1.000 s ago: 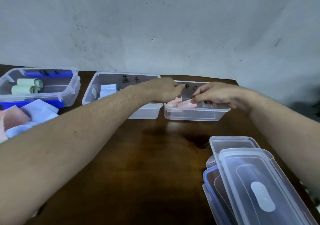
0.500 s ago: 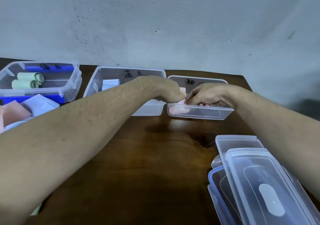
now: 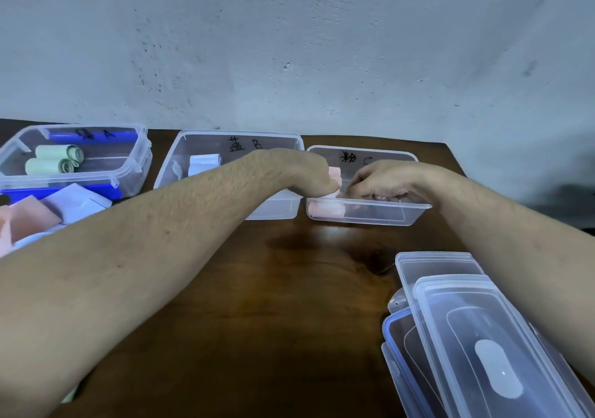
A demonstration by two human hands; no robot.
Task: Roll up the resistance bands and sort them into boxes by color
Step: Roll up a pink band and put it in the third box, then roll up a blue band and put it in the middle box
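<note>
Left to right along the bench [image 3: 257,288]: a clip-lid box [image 3: 135,172] marked with a blurred character and "A" holds 2 green rolls [image 3: 53,160]; loose pink and pale blue bands [image 3: 48,211] lie unrolled in front of it. The middle box [image 3: 277,208], marked with a character and "B", holds 1 pale blue roll [image 3: 204,162]. The left hand [image 3: 312,176], fingers curled, pinches a pink band [image 3: 335,172] over the near-left corner of the right box [image 3: 386,216], marked with a character and what looks like "C". 1 pink roll [image 3: 325,209] already lies inside, against the left wall. The right hand [image 3: 383,180] reaches into the same box with fingers bent down; whether it grips the band cannot be told. Judgement: the roll is being set down. It should probably be kept pinched tight until it rests beside the first roll, seam downward, so it does not spring open. 3 lids [image 3: 483,337] are stacked at far right.
</note>
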